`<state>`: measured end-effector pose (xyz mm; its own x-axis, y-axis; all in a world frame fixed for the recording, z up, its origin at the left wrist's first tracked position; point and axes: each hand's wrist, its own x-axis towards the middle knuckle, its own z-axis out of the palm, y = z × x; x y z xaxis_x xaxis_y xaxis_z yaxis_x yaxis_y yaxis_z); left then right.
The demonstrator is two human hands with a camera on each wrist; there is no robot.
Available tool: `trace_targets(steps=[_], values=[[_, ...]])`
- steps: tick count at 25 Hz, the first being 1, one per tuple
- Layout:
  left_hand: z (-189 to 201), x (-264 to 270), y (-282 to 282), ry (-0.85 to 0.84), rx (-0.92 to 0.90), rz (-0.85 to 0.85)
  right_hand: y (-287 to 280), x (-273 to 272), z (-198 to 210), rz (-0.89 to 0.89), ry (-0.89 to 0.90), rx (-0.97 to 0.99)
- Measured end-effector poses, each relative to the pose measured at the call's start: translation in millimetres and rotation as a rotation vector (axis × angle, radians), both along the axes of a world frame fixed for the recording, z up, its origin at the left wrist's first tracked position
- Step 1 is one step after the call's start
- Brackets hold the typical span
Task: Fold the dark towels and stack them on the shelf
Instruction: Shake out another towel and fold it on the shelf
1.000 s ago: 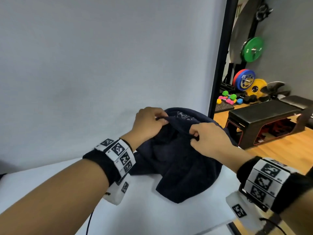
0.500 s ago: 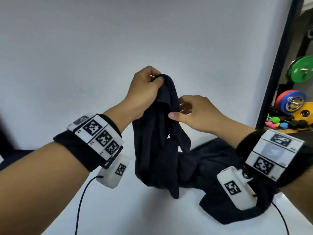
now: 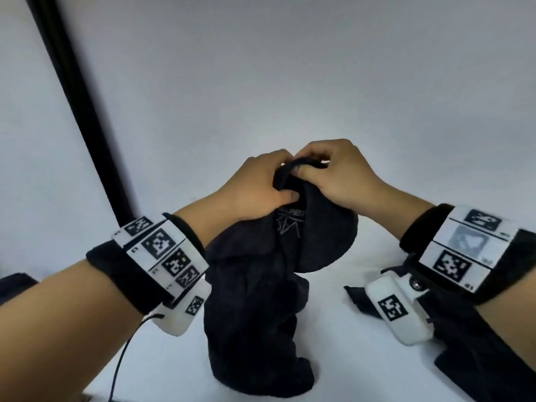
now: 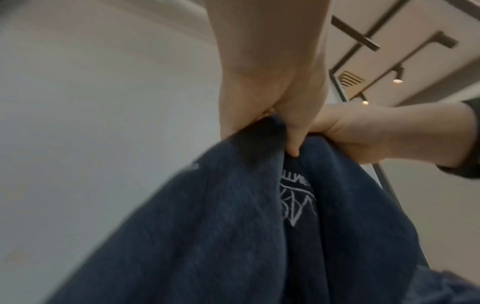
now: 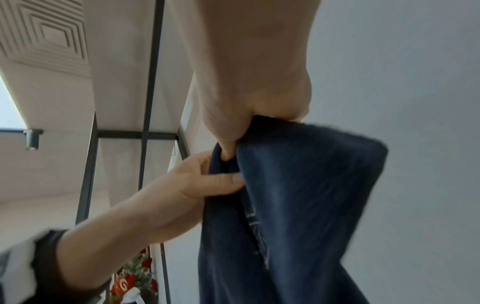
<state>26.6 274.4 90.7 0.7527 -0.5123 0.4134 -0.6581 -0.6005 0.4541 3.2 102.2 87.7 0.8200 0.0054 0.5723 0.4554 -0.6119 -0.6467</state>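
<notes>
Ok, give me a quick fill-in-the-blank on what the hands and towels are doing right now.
1. The left hand and right hand both grip the top edge of the dark ____.
2. The held towel shows a white stitched ____ just below the hands.
3. Its lower end rests on the ____ surface.
4. A second dark towel lies under the ____ wrist.

Missing words: towel; logo; white; right

Left hand (image 3: 258,187) fingertips buried in dark towel (image 3: 255,285) fold, hidden. Right hand (image 3: 336,172) fingertips likewise tucked under cloth. Embroidered logo (image 4: 296,197) half swallowed by crease, lettering unreadable. Second dark towel (image 3: 478,343) mostly behind right wrist, cut by frame edge. Dark cloth (image 3: 14,285) at left edge cropped, unidentifiable. Right wristband's middle marker (image 3: 467,242) blurred.
</notes>
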Motion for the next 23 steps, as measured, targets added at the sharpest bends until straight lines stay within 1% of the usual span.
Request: trace_targets(steps=[1,2,4,5,6,7,8,9,10,11,13,14,16,17,19,22,23], values=[[0.3,0.2,3.4,0.005,-0.083,0.015,6.8,2.0,-0.8,-0.006,0.014,-0.037],[1.6,2.2,9.6,0.049,-0.213,0.034,8.3,5.2,-5.7,-0.006,0.076,-0.066],[8.0,5.3,26.5,0.155,-0.453,0.084,5.2,9.5,-17.8,0.012,0.270,-0.094],[10.5,5.7,35.8,0.187,-0.485,0.109,4.8,9.7,-22.9,0.015,0.331,-0.070],[12.3,6.3,44.3,0.174,-0.437,0.145,5.7,11.4,-24.6,0.012,0.333,-0.003],[13.1,5.5,49.2,0.138,-0.325,0.182,8.1,12.8,-22.3,0.006,0.283,0.091],[13.0,2.6,51.2,0.103,-0.188,0.196,14.0,14.1,-16.4,0.005,0.195,0.174],[12.5,-1.0,49.0,0.082,-0.078,0.172,21.6,14.7,-8.1,0.018,0.095,0.214],[11.6,-3.8,44.3,0.072,-0.027,0.128,30.5,14.9,-0.4,0.052,0.008,0.219],[11.2,-4.7,39.2,0.061,-0.035,0.091,40.1,13.6,5.8,0.093,-0.057,0.216],[14.5,-7.6,33.6,0.035,-0.197,0.072,54.6,9.3,7.5,0.152,-0.103,0.248],[16.9,-7.8,35.5,0.041,-0.300,0.068,56.6,8.5,3.0,0.174,-0.081,0.276],[19.9,-6.9,42.6,0.093,-0.448,0.033,54.5,8.3,-8.5,0.208,0.023,0.306],[20.9,-8.2,46.8,0.125,-0.496,0.004,51.2,10.3,-15.7,0.204,0.083,0.277],[25.6,-12.5,55.4,0.136,-0.612,-0.038,43.1,15.3,-32.5,0.187,0.194,0.155],[41.1,-13.3,73.1,0.188,-0.928,-0.046,39.6,17.3,-59.6,0.217,0.412,-0.054],[45.2,-11.1,79.5,0.194,-0.967,-0.044,42.6,16.0,-65.0,0.220,0.447,-0.073]])
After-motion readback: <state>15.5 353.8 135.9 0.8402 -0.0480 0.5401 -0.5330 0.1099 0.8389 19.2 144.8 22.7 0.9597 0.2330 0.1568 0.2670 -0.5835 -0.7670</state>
